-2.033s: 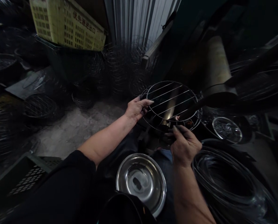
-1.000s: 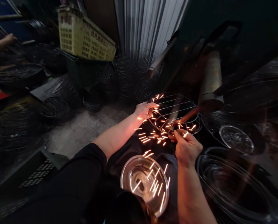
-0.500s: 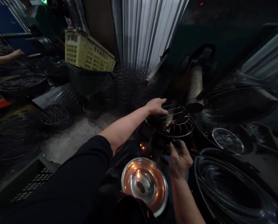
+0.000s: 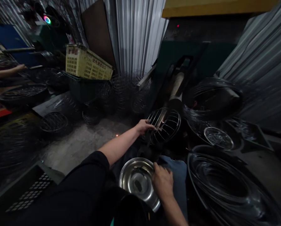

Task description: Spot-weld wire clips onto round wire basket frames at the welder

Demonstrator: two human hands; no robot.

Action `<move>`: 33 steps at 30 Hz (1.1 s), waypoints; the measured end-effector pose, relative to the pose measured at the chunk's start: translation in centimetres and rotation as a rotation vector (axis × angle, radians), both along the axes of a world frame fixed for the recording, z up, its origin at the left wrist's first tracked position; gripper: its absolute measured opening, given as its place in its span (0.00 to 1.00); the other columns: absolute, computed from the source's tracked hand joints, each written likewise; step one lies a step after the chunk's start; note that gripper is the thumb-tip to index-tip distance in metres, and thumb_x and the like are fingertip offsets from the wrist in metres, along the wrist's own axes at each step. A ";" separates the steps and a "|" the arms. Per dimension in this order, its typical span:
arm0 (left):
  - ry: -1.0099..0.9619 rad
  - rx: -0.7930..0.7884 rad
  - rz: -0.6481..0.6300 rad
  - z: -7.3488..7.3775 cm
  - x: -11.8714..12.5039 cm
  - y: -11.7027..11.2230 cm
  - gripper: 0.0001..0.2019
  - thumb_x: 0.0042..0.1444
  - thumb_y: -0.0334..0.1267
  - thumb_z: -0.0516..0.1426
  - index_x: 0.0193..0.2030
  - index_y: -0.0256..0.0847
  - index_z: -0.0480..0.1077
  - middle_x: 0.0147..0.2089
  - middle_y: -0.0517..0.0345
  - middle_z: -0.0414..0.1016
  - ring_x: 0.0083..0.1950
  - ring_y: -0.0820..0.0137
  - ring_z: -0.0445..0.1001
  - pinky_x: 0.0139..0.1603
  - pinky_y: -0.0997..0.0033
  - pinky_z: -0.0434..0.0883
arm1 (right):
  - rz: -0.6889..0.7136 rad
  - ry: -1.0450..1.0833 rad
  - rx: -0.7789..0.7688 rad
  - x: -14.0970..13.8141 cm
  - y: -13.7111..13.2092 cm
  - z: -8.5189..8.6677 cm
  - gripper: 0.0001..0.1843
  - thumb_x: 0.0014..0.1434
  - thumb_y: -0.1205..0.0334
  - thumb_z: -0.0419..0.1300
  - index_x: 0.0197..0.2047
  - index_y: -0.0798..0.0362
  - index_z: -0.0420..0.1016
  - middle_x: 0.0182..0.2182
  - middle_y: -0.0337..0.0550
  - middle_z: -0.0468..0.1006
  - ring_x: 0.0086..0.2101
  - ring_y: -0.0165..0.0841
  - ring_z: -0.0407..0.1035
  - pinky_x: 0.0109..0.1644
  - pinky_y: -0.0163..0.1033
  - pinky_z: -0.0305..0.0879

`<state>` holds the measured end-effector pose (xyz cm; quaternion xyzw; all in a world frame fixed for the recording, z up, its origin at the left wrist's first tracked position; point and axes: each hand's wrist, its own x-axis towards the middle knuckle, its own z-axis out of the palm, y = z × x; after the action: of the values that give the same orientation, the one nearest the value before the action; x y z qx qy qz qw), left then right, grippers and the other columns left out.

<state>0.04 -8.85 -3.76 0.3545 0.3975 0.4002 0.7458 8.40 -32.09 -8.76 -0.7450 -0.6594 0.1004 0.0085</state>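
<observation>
My left hand (image 4: pixel 145 126) is closed on the left side of a round wire rack (image 4: pixel 170 125), which is tilted around a lower metal arm of the machine. Above the rack, a thick metal cylinder (image 4: pixel 177 84) slants down from the machine. My right hand (image 4: pixel 163 182) is at the right rim of a shiny steel bowl (image 4: pixel 131 175), fingers curled over its edge; the fingertips are partly hidden, and I cannot make out what they hold. Inside the bowl lies a small dark patch (image 4: pixel 138 185). Blue cloth (image 4: pixel 178 172) shows beside my right hand.
Coiled wire fills a large dark tub (image 4: pixel 190 175) at the right. Behind it a ring-shaped wire piece (image 4: pixel 218 138) lies in another container. Wire pieces and a yellow crate (image 4: pixel 90 64) stand at the left back. A co-worker's arm (image 4: pixel 7 72) shows far left. One spark (image 4: pixel 117 135) glows.
The wire rack has gone from nearly level to tilted, with my left hand now gripping it lower. My right hand has moved down to the bowl. The sparks and orange glow have mostly faded.
</observation>
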 end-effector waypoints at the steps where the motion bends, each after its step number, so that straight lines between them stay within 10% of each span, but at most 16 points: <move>1: -0.017 0.015 0.006 -0.6 0.3 -0.5 0.25 0.22 0.20 0.71 0.34 0.31 0.78 0.27 0.52 0.78 0.28 0.66 0.76 0.33 0.67 0.73 | 0.001 -0.006 0.009 0.1 -0.4 0.0 0.25 0.64 0.73 0.49 0.61 0.55 0.74 0.47 0.54 0.83 0.49 0.41 0.76 0.58 0.46 0.57; 12: -0.103 -0.093 0.227 -3.2 2.1 -5.2 0.19 0.28 0.19 0.66 0.28 0.37 0.68 0.19 0.60 0.71 0.20 0.73 0.67 0.22 0.74 0.60 | -0.021 0.049 0.068 1.9 -2.8 -0.2 0.26 0.63 0.73 0.48 0.62 0.59 0.72 0.51 0.54 0.82 0.52 0.40 0.75 0.62 0.45 0.56; 21: -0.240 -0.151 0.162 -4.9 2.0 -5.3 0.06 0.37 0.24 0.63 0.24 0.34 0.71 0.21 0.55 0.72 0.24 0.73 0.69 0.29 0.72 0.64 | -0.126 0.490 0.357 0.8 -0.6 -3.9 0.25 0.54 0.66 0.54 0.53 0.59 0.80 0.54 0.57 0.81 0.55 0.46 0.74 0.61 0.50 0.64; 26: -0.351 -0.176 0.091 -6.4 3.3 -5.0 0.14 0.33 0.23 0.65 0.32 0.33 0.75 0.25 0.58 0.75 0.26 0.73 0.71 0.34 0.72 0.67 | -0.534 0.858 0.583 5.0 2.7 0.8 0.33 0.52 0.40 0.62 0.52 0.55 0.81 0.50 0.54 0.82 0.52 0.49 0.75 0.59 0.51 0.68; 33: -0.289 -0.139 0.059 -7.0 3.5 -4.5 0.22 0.23 0.26 0.71 0.32 0.34 0.76 0.27 0.59 0.77 0.29 0.72 0.73 0.38 0.69 0.69 | -0.605 1.154 0.550 9.1 7.4 3.6 0.29 0.35 0.45 0.75 0.39 0.54 0.86 0.36 0.50 0.86 0.38 0.45 0.79 0.44 0.48 0.77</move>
<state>3.55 -13.35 -10.72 0.2291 0.3230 0.4403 0.8058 17.54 -24.67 -5.20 -0.6943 -0.3148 0.3025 0.5721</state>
